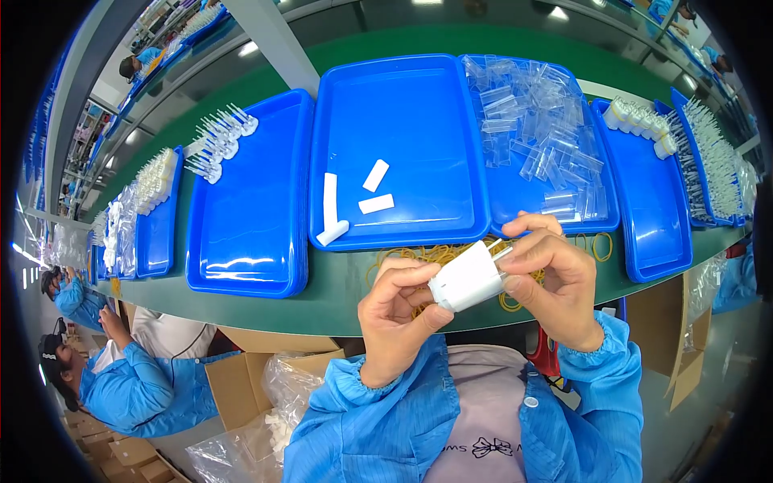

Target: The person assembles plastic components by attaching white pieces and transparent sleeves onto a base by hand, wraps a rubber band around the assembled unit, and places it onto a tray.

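Above the near edge of the green table, both hands hold a white plug adapter (pixel 467 278), tilted with its thin pins to the upper right. My left hand (pixel 398 310) grips its lower left end between thumb and fingers. At the other end, my right hand (pixel 555 270) has its thumb and fingers closed about the pin side, which they partly hide. Tan rubber bands (pixel 601 246) lie on the table behind and beside the hands. Just beyond is a blue tray (pixel 394 105) with several small white pieces (pixel 376 203) in its near part.
A tray at the right holds many clear plastic sleeves (pixel 539 121). White parts with pins (pixel 221 141) stand in the left tray's far corner; more white parts (pixel 640 121) sit in the right-hand tray. An open carton (pixel 241 386) and a co-worker (pixel 129 378) are at the lower left.
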Demonstrator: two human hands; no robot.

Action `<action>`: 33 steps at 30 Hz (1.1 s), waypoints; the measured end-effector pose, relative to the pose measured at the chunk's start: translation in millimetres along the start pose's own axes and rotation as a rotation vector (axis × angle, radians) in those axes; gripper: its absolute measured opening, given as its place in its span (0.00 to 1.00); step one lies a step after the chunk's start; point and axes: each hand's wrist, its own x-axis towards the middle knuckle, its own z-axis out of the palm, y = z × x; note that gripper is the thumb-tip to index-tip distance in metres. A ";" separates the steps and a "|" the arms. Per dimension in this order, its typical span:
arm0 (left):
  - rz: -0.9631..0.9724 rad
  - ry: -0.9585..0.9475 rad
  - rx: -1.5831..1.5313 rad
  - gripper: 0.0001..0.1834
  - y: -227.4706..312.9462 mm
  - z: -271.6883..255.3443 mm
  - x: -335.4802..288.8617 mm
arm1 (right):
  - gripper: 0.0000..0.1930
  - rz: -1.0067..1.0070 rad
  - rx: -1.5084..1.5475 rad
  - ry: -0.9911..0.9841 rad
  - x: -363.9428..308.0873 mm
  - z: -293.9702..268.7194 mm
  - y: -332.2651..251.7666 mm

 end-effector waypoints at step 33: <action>0.052 0.146 -0.033 0.22 -1.7 -8.4 -1.8 | 0.13 0.223 -0.094 0.133 46.3 -57.2 53.3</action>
